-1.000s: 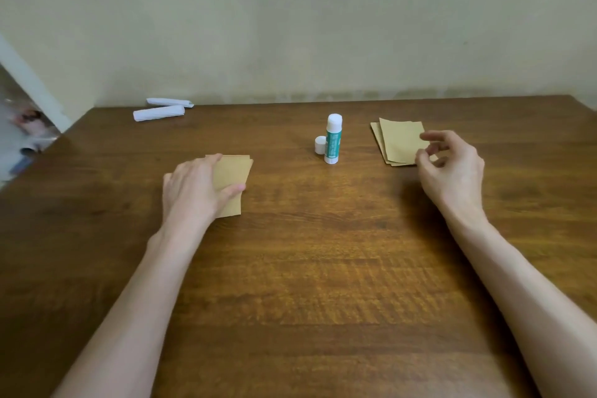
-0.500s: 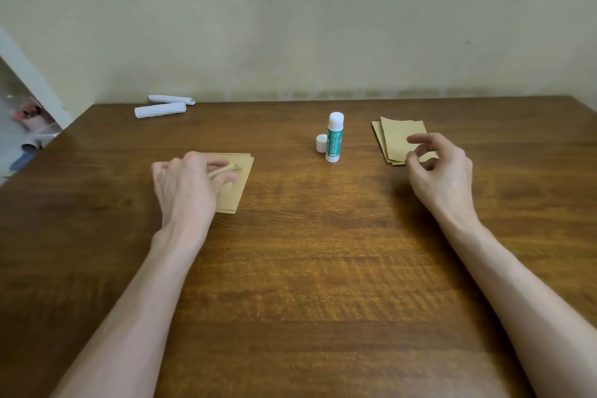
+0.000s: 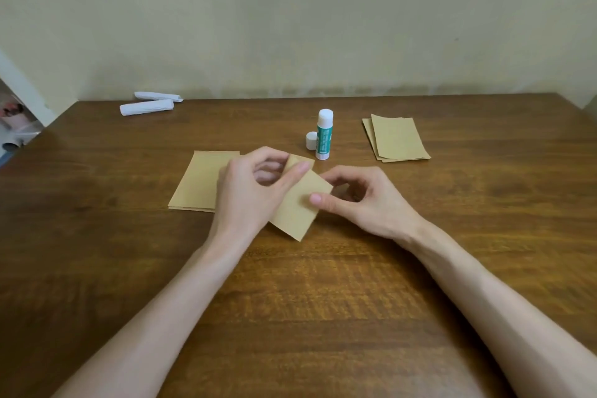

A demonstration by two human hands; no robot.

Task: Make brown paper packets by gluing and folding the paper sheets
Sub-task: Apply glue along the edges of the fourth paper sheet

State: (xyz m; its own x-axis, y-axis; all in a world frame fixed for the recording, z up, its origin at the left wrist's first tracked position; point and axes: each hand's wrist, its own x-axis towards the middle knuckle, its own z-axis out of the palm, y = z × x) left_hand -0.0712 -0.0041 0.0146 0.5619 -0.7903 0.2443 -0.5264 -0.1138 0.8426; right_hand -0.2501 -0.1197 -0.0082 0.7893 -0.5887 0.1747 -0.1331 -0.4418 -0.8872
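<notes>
a small brown paper sheet (image 3: 298,207) is held between both hands, just above the counter (image 3: 323,300). it is plain kraft-coloured paper, rectangular, tilted so its long side runs from upper left to lower right, with its lower corner pointing back toward the person. the left hand (image 3: 255,191) pinches its upper end between thumb and curled fingers; the right hand (image 3: 361,200) pinches its right edge, thumb on top and fingers curled behind. i cannot tell whether the sheet is a single layer or folded.

partly under the left hand, and reaching out to its left, a flat stack of the same brown paper (image 3: 200,181) lies on the counter. just beyond the hands stands an uncapped glue stick (image 3: 324,136), white with a teal label; the writing on it is too small to read. its white cap (image 3: 311,141) stands touching or just beside it on the left. beyond the right hand and to its right lies a second pile of brown sheets (image 3: 397,139), slightly fanned. far beyond the left hand, by the wall, lie two white paper rolls (image 3: 147,106).
</notes>
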